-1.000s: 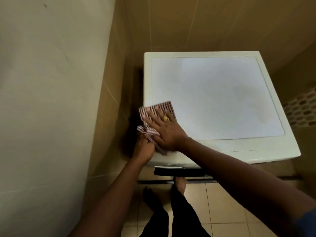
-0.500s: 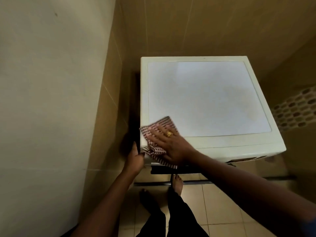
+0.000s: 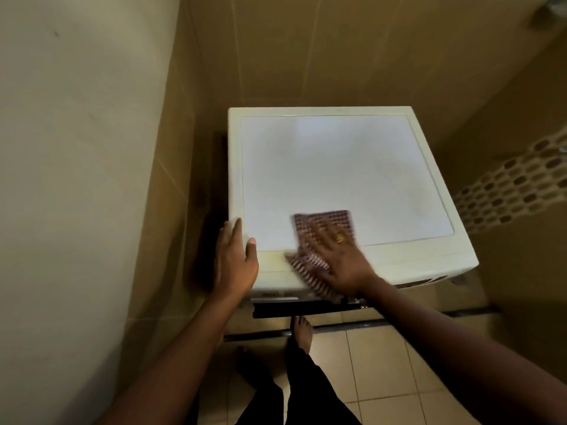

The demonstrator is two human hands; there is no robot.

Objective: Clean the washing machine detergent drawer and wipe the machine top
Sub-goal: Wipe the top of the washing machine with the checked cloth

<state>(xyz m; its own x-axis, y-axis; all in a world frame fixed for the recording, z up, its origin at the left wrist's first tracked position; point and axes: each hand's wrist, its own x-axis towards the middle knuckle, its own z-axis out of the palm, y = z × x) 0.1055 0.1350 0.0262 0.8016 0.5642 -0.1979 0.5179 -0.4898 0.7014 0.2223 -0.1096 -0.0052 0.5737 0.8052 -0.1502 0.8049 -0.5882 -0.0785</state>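
Right hand, grip spread flat, presses a red-and-white checked cloth onto the white square top of the washing machine, at its front edge, left of centre. Left hand, fingers straight and thumb apart, rests on the machine's front-left corner, beside the cloth without touching it.

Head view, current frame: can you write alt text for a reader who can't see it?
Seen from above, a person's right hand presses a red-checked cloth flat on the near front of a white washing machine top. The left hand rests on the machine's near left corner, thumb on top. Beige tiled walls stand close around the machine.
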